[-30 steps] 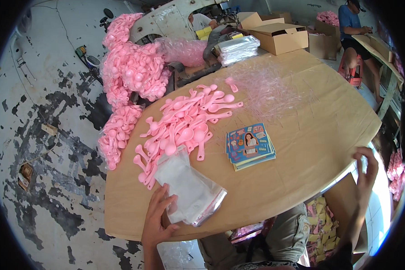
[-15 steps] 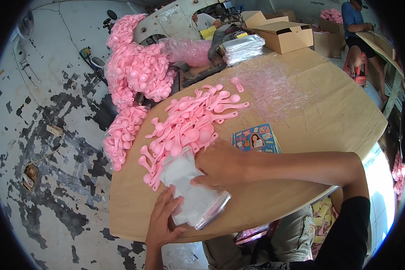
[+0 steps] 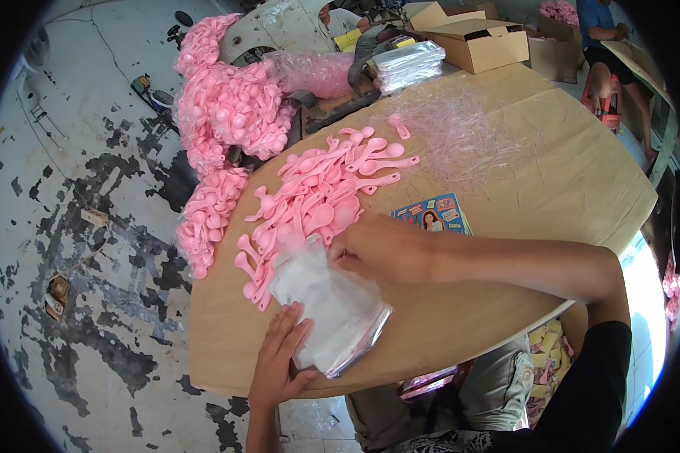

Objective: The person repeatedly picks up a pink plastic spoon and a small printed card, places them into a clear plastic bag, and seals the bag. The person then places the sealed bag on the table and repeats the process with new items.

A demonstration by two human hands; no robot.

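Observation:
A stack of clear plastic bags (image 3: pixel 329 309) lies on the brown-covered table in front of me, its upper end against a heap of pink plastic spoons (image 3: pixel 317 185). My left hand (image 3: pixel 278 362) rests at the stack's lower left edge, fingers stretched out on it and thumb apart. Over the stack's upper right side is my right hand (image 3: pixel 385 253), its fingers curled together beside the nearest spoons. What those fingers hold, if anything, is hidden. Just beyond my right wrist sits a pile of blue printed cards (image 3: pixel 438 210), partly covered by the forearm.
Loose thin clear plastic strips (image 3: pixel 468 143) spread over the table's far side. Bulging bags of pink spoons (image 3: pixel 230 113) hang past the far left edge. A bundle of clear packs (image 3: pixel 408 66) and a cardboard box (image 3: pixel 480 45) stand at the back. Another person (image 3: pixel 604 45) sits far right.
My right hand has drawn its fingers together at the stack's upper right. The left hand stays at the stack's edge. The whole view has shifted slightly.

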